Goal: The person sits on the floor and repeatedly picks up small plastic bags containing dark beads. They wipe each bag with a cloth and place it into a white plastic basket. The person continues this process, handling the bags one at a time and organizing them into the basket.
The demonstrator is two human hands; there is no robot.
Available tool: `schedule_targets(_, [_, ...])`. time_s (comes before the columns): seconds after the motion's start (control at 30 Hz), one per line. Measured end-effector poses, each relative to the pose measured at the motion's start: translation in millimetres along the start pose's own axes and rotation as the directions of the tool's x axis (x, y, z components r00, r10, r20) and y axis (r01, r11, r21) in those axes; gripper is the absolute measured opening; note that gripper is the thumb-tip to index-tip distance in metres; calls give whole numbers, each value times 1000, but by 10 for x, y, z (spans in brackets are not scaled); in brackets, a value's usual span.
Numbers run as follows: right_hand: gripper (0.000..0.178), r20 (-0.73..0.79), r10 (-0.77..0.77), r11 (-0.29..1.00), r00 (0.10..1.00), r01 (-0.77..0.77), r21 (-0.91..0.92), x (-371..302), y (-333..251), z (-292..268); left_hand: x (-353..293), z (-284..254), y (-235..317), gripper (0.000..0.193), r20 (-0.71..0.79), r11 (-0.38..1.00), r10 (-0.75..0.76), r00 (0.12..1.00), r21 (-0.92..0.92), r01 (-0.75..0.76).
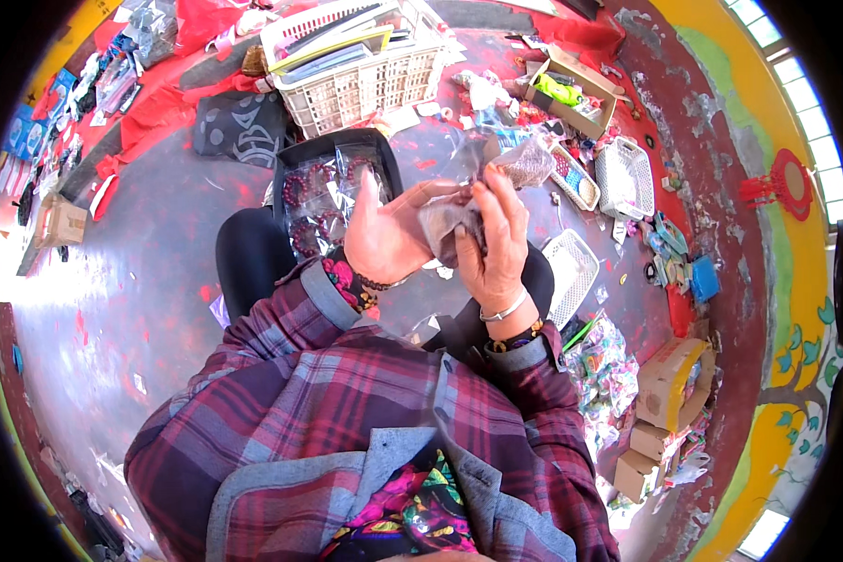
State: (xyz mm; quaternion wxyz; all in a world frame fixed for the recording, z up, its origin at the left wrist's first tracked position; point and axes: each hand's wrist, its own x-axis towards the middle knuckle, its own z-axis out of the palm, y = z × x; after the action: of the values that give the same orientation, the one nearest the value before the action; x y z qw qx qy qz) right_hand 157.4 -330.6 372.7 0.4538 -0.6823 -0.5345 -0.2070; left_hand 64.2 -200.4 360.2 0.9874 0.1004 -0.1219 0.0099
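A small clear plastic bag (443, 223) with brownish contents is between my hands, above my lap. My right hand (498, 245) has its thumb and fingers closed on it. My left hand (389, 228) lies against the bag's left side, its thumb stretched up and apart and its other fingers extended, partly hidden behind the bag. Just beyond my right fingertips shows a brownish clear packet (526, 163); I cannot tell whether it joins the held bag. Beside my left hand, a black tray (391, 159) contains dark red bead strings (307, 187) in clear bags.
A large white plastic crate (365, 97) with flat items stands ahead. To the right are an open cardboard box (576, 120), white baskets (626, 178) and a heap of small packets (604, 370). A grey bag (239, 126) lies left of the crate.
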Motion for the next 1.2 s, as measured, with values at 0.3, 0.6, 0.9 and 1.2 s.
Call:
schedule_targets(0.3, [46, 368, -269, 957, 890, 291, -3, -53, -406, 159, -154, -44, 115, 58, -210, 989, 28, 977, 146, 3])
schedule_targets(0.6, [48, 482, -223, 937, 847, 323, -133, 349, -262, 376, -369, -327, 69, 49, 32, 975, 78, 996, -211, -69])
schedule_targets(0.9, [38, 397, 74, 997, 915, -60, -48, 597, 132, 455, -362, -285, 266, 46, -268, 992, -127, 955, -37, 121])
schedule_targets(1.2, [34, 246, 656, 754, 713, -621, -214, 96, 894, 330, -314, -432, 349, 38, -250, 992, -93, 964, -110, 67])
